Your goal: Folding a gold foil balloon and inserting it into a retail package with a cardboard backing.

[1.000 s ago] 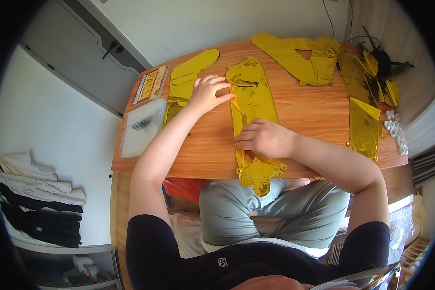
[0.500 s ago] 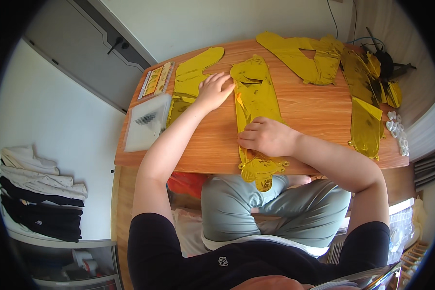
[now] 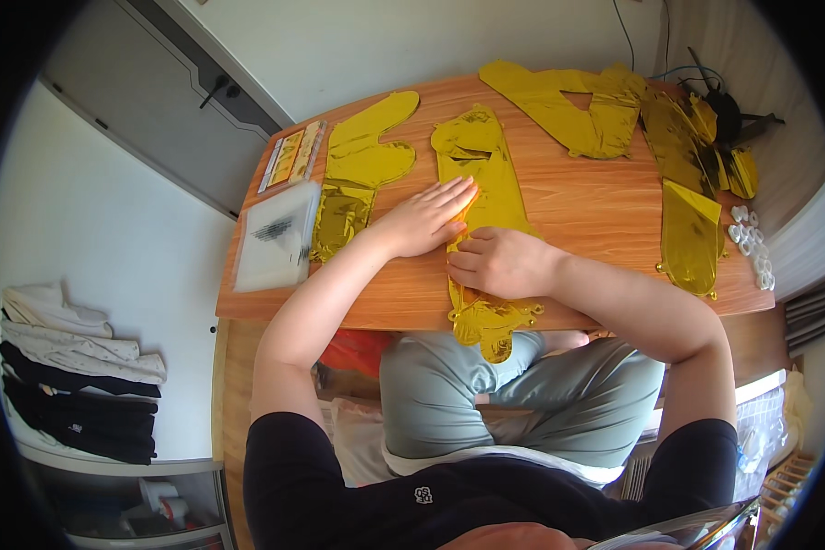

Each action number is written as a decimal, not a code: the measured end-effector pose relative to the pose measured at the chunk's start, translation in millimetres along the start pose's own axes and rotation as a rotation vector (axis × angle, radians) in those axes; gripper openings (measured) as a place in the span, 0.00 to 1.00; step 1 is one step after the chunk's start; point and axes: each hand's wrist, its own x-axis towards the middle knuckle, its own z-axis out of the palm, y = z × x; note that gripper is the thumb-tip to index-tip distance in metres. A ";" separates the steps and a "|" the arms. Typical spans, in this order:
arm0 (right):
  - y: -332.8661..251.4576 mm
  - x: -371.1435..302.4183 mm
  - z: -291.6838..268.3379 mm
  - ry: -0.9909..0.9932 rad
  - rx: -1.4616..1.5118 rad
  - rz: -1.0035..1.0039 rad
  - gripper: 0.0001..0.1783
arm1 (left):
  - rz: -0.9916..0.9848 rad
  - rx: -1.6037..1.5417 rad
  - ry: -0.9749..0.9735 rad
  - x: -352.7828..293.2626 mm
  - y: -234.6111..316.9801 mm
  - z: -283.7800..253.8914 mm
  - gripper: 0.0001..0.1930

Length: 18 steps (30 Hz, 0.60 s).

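A flat, uninflated gold foil balloon [image 3: 497, 197] lies lengthwise in front of me, its crumpled near end hanging over the table's front edge. My left hand [image 3: 426, 220] rests on its left side with fingers stretched out and flat. Close beside it, my right hand [image 3: 506, 262] has its fingers curled down onto the balloon's left edge, closed on the foil; the fingertips are partly hidden. To the left lies another gold foil balloon [image 3: 367, 147] with a rounded end.
Farther back on the wooden table [image 3: 582, 229] is a gold foil balloon [image 3: 596, 115] with a triangular opening. More gold foil [image 3: 692, 234] and white rings [image 3: 750, 240] lie at right. Clear plastic sleeves [image 3: 275, 243] and a printed packet [image 3: 293, 158] sit at left.
My left hand has moved nearer and to the right, from the balloon's far left edge down flat onto the foil beside my right hand. The right hand has barely moved.
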 end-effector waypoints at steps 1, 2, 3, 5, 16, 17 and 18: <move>-0.1 0.2 -1.1 -0.011 -0.028 -0.012 0.18 | 0.003 -0.001 0.002 0.4 0.7 0.0 0.36; 1.6 -0.5 -3.0 -0.015 -0.030 -0.011 0.18 | 0.004 0.001 0.001 1.0 2.0 0.5 0.35; 4.5 -2.1 -5.7 0.069 0.025 -0.041 0.18 | 0.005 0.002 0.002 1.9 2.4 0.7 0.35; 7.4 0.7 -18.9 0.144 0.081 -0.081 0.17 | -0.003 0.005 0.000 0.8 3.0 0.3 0.34; 52.1 -47.8 -37.3 0.032 0.200 0.537 0.12 | 0.000 -0.033 0.063 -1.4 -2.1 10.3 0.35; 52.3 -49.0 -34.0 0.022 0.201 0.536 0.12 | 0.003 -0.024 0.064 -2.5 -2.8 10.9 0.34; 52.6 -50.3 -30.6 0.038 0.220 0.519 0.11 | 0.001 -0.033 0.067 -3.2 -3.5 11.5 0.34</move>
